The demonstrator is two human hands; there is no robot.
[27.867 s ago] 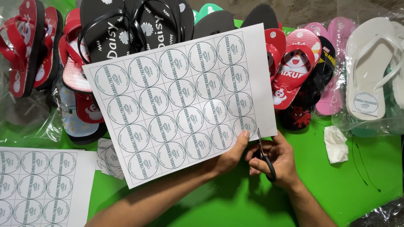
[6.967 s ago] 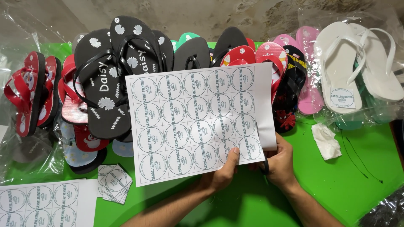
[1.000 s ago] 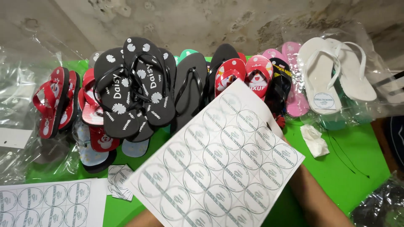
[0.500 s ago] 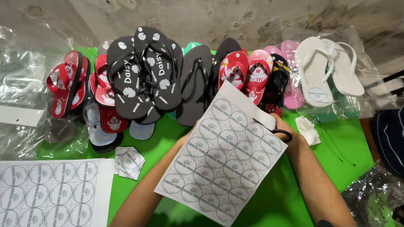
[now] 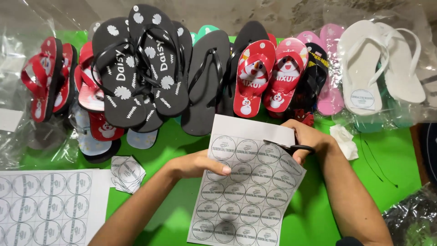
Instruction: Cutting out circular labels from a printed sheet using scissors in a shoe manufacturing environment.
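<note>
Two hands on one sheet. Left hand (image 5: pixel 198 165) lies nearest, fingers curled loosely with the thumb on top, pinching the left edge of the label sheet (image 5: pixel 248 191), a white page printed with rows of round labels; the sheet lies tilted on the green table (image 5: pixel 391 159) between the two forearms. Right hand (image 5: pixel 306 139), just beyond and to the right, is closed around the black handles of the scissors (image 5: pixel 291 147); the blades point left across the sheet's upper part, just under the blank top margin. Blade gap too small to tell.

Step in hand, as I judge it: cutting along the top row of labels, the cut already entered from the right edge. Next move calls for the left hand to keep the paper taut and flat while the blades run straight between margin and first row without nicking a circle.

Left of the left hand: a small stack of cut labels (image 5: pixel 127 173), then a second label sheet (image 5: pixel 50 205) at the near-left corner. Right of the right hand: a crumpled white wad (image 5: pixel 344 141). Beyond both hands: a row of flip-flops (image 5: pixel 209 77), black, red, pink and white, some in clear bags.
</note>
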